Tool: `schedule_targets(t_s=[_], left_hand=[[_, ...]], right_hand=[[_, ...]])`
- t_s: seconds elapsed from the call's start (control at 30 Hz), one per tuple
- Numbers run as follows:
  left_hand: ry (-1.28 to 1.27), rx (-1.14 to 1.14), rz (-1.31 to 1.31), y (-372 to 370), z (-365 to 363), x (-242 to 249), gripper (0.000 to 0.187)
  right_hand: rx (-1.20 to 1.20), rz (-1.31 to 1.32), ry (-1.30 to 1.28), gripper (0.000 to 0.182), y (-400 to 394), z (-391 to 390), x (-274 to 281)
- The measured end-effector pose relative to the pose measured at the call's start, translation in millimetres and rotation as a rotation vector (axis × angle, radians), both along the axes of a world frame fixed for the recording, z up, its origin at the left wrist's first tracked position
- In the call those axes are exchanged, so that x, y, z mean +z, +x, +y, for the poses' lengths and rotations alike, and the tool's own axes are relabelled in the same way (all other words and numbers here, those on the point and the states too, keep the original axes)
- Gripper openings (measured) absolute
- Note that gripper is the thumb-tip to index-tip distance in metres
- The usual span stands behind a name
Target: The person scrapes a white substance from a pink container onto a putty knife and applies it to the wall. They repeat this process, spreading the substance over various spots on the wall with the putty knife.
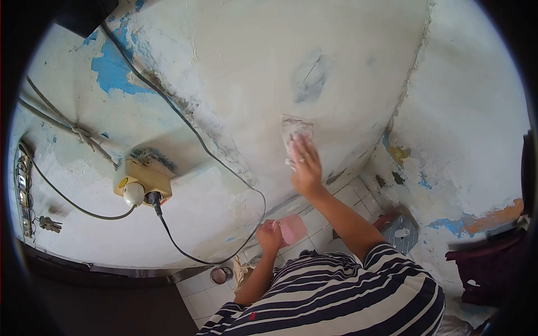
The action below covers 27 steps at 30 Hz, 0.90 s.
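Observation:
My right hand point(306, 168) is closed on a flat rectangular scraper point(298, 124), smeared with white paste, against the pale wall point(241, 84). White paste also coats some of its fingers. Just above the scraper is a grey-blue patch point(311, 77) with a dark crack-like line. Lower down, near my body, my left hand point(270, 235) grips the edge of a pink container point(292, 229). What lies inside the container is hard to make out.
A socket box point(143, 182) with two plugs sits on the wall at left, its black cable point(193, 131) looping near my left hand. Peeling blue paint point(115, 70) shows upper left. Keys point(50, 224) hang far left. A dark red cloth point(485, 266) hangs at right. A round tin point(219, 274) stands on the tiles.

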<state>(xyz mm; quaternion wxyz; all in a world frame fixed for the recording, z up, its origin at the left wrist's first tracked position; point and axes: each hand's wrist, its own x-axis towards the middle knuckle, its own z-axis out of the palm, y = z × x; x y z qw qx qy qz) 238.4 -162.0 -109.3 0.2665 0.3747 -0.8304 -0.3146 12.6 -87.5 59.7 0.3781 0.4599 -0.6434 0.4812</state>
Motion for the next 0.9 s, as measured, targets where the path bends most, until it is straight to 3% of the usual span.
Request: schedule_targets(t_s=[0.13,0.2,0.3,0.43,0.5,0.53,0.6,0.73,0.83,0.9], left_hand=[[0.033,-0.004,0.0,5,-4,-2,0.019],[0.034,-0.012,-0.027,11,-3,-7,0.019],[-0.01,-0.044,-0.023,11,-5,-5,0.019],[0.068,-0.023,-0.026,4,-5,10,0.019],[0.107,-0.018,-0.029,5,-6,7,0.02],[0.077,-0.01,-0.029,5,-9,0,0.02],[0.05,-0.001,-0.035,4,-11,-4,0.02],[0.075,-0.022,-0.031,5,-7,-5,0.02],[0.065,-0.035,-0.04,1,-7,-5,0.02],[0.066,-0.036,-0.037,-5,-9,-2,0.021]], right_hand=[[-0.261,0.157,-0.339,0.043,-23,28,66],[-0.355,0.144,-0.369,0.042,-49,26,112],[-0.18,0.072,-0.201,0.042,-73,3,95],[-0.019,0.026,-0.015,0.043,-4,-11,-15],[0.022,-0.039,0.005,0.043,26,3,-36],[0.025,-0.035,0.0,0.043,21,7,-25],[-0.018,0.053,-0.278,0.043,10,24,7],[-0.321,0.125,-0.359,0.044,-56,28,120],[-0.183,0.1,-0.211,0.048,-71,1,105],[-0.04,0.353,-0.136,0.051,-90,-26,15]])
